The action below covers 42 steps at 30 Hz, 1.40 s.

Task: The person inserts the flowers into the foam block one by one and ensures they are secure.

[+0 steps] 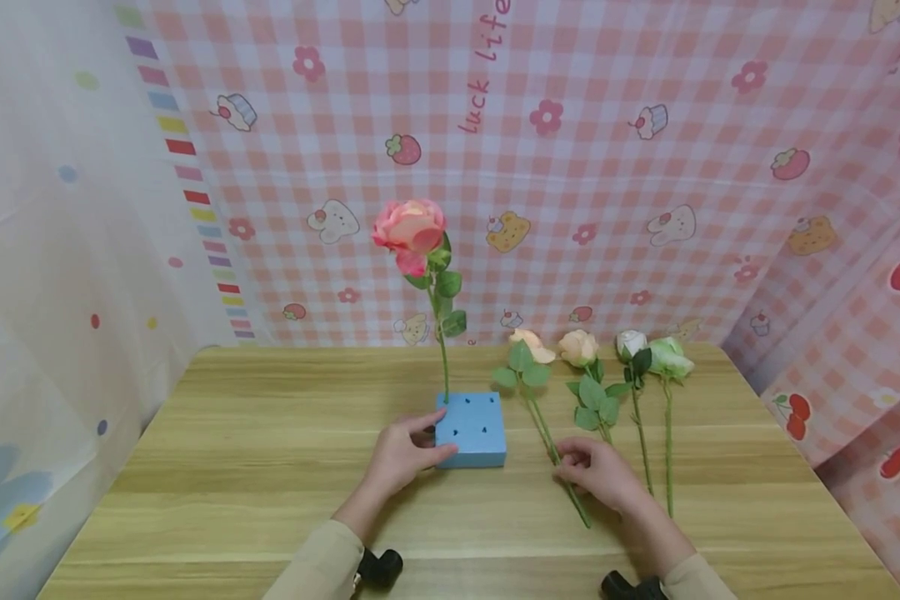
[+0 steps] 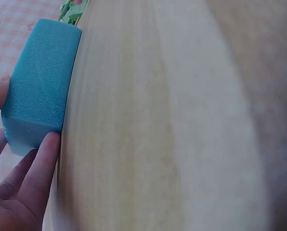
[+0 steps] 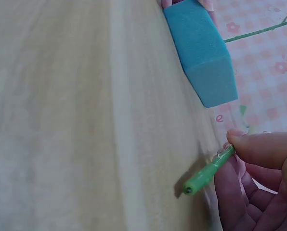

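Near the middle of the table a blue foam block (image 1: pixel 471 417) with several holes lies flat. A pink rose (image 1: pixel 412 227) stands upright in its back left hole. My left hand (image 1: pixel 397 457) holds the block by its left side, thumb at the front and fingers farther back. To the right, my right hand (image 1: pixel 603 473) pinches the lower stem of a peach rose (image 1: pixel 534 417) between thumb and fingers. That rose's bloom points toward the back, and in the right wrist view its green stem end (image 3: pixel 201 179) pokes out toward the camera, just above the tabletop.
Right of the held stem lie another peach rose (image 1: pixel 579 348), a white rose (image 1: pixel 632 343) and a pale green rose (image 1: pixel 670 358), blooms toward the back edge. A pink checked cloth (image 1: pixel 570 167) hangs behind the wooden table (image 1: pixel 255 467).
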{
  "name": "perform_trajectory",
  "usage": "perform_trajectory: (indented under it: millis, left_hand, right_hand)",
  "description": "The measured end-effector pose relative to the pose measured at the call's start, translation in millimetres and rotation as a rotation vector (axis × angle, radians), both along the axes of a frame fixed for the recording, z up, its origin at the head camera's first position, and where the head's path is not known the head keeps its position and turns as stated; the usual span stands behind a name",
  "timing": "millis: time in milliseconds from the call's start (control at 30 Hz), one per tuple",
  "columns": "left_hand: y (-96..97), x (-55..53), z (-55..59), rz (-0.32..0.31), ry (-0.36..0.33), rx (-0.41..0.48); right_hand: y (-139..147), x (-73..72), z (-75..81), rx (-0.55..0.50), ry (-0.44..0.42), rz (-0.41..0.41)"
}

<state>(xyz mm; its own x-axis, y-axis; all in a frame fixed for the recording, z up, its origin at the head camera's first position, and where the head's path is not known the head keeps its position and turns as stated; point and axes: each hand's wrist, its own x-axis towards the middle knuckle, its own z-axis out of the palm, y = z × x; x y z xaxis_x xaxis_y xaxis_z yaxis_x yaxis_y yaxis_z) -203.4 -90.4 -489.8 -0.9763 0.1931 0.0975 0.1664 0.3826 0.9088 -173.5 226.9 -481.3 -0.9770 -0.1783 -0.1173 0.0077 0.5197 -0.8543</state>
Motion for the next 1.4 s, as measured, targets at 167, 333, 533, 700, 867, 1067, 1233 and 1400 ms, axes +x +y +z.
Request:
perform_trajectory:
  millis: [167, 333, 533, 700, 867, 1067, 1233, 1400]
  left_hand:
    - [-0.8, 0.6, 0.1, -0.003, 0.004, -0.005]
    - [-1.1, 1.0, 1.9, -0.005, 0.009, -0.012]
    - [-0.4, 0.4, 2.2, -0.013, 0.013, -0.014]
    - [-0.1, 0.8, 2.6, -0.013, 0.004, -0.01]
    - [-0.4, 0.8, 2.1, -0.01, 0.0, -0.012]
    - [-0.2, 0.3, 2.2, -0.004, -0.01, -0.008]
    - [0.2, 0.5, 2.7, -0.001, -0.011, -0.009]
    - [-0.1, 0.5, 2.4, -0.006, -0.012, -0.009]
  right_hand:
    - [-2.3, -3.6, 4.0, -0.037, 0.009, 0.005]
    - [-6.5, -8.2, 6.0, -0.068, 0.009, -0.014]
    - [-12.4, -13.8, 12.6, -0.111, 0.031, -0.038]
    - [-17.0, -19.8, 20.4, -0.126, 0.099, -0.017]
    - [-22.9, -26.5, 26.7, -0.109, 0.153, -0.014]
    - [-32.8, -31.3, 35.2, -0.091, 0.159, -0.032]
    - [-39.8, -35.2, 40.8, -0.108, 0.147, -0.047]
    - [-45.9, -40.0, 45.8, -0.145, 0.137, -0.046]
